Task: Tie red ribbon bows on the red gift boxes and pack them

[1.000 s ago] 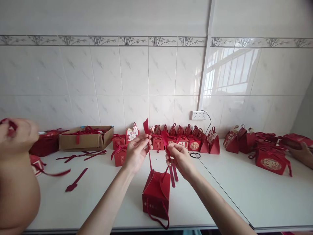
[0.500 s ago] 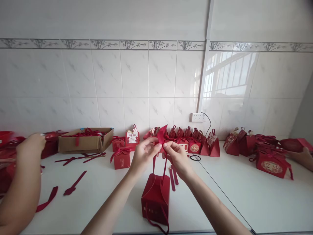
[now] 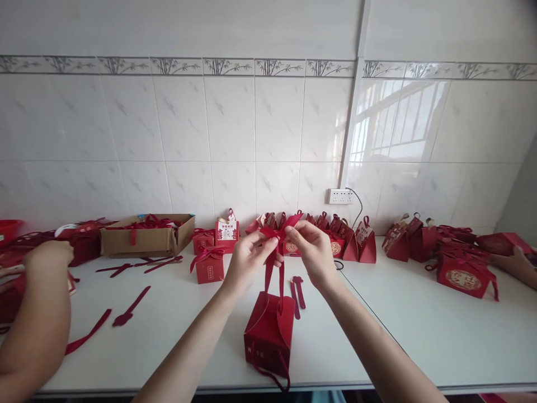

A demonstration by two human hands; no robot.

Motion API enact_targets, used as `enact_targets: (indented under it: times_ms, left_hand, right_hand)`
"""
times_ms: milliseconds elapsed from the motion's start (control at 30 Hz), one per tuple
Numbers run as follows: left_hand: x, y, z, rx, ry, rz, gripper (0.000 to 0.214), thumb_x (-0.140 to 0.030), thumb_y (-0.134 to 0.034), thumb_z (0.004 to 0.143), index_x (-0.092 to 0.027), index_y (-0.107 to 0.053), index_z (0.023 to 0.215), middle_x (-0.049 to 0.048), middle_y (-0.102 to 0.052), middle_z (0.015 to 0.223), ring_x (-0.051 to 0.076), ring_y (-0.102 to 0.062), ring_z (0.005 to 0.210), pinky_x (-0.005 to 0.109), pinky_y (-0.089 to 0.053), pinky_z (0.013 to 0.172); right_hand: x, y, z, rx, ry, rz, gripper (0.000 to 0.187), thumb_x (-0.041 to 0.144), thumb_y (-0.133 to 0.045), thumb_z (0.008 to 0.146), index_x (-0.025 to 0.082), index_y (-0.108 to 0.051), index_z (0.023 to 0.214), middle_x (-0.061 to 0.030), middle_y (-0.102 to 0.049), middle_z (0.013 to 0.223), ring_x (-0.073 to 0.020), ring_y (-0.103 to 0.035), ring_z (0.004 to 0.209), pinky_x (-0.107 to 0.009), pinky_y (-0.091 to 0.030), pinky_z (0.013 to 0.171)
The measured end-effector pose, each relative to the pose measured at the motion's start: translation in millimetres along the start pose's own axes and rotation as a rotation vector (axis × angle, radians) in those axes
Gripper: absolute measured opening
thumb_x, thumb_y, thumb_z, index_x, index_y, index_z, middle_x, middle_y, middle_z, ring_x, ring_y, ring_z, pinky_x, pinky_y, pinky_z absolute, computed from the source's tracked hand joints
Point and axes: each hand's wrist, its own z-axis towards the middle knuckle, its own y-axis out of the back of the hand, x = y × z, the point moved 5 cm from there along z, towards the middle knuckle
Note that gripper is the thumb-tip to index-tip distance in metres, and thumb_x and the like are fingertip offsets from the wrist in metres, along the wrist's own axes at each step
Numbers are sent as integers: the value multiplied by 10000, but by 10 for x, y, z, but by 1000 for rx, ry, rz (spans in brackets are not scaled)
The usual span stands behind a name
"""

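Observation:
A small red gift box (image 3: 268, 333) stands on the white table (image 3: 440, 336) near its front edge, a red cord dangling from its front. Two strands of red ribbon (image 3: 274, 249) rise from the box's top. My left hand (image 3: 247, 263) and my right hand (image 3: 312, 252) are both held above the box. Each pinches the ribbon where it crosses into a bow shape between them. Both hands are closed on it.
Another person's arm (image 3: 39, 313) reaches in at the left among red boxes. A cardboard box (image 3: 146, 238) with ribbons, loose ribbon strips (image 3: 130, 308), rows of finished red boxes (image 3: 335, 238) along the wall, more boxes (image 3: 461, 268) at right. Another hand (image 3: 514, 263) at the far right. Wall socket (image 3: 339, 196).
My hands came together from apart, and the ribbon ends they held up are now crossed into a bow. The other person's arm at left dropped to the table.

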Motion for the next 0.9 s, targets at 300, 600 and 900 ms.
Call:
enact_targets:
  times_ms: [300, 600, 900]
  left_hand:
    - [75, 89, 11, -15, 22, -149, 203, -336, -712, 721, -156, -640, 778, 34, -661, 730, 129, -609, 682, 246, -499, 646]
    - [-236, -2, -115, 152, -248, 342, 36, -218, -642, 765, -205, -675, 760, 27, -657, 688, 151, -616, 658, 267, -487, 649]
    - [-254, 38, -155, 197, -298, 476, 105, -184, -632, 753, -230, -727, 764, 44, -685, 770, 190, -615, 762, 292, -480, 733]
  right_hand:
    - [48, 4, -383, 262, 284, -385, 122, 328, -625, 810, 259, -706, 751, -66, -554, 976, -224, -531, 984, -382, -436, 870]
    - [-157, -92, -346, 356, -138, -29, 225, 298, -690, 740, 237, -551, 908, 12, -594, 792, -128, -574, 719, -263, -464, 646]
    - [-76, -6, -393, 171, 4, -473, 95, 244, -588, 756, 228, -595, 850, 53, -541, 535, -107, -509, 472, -242, -403, 511]
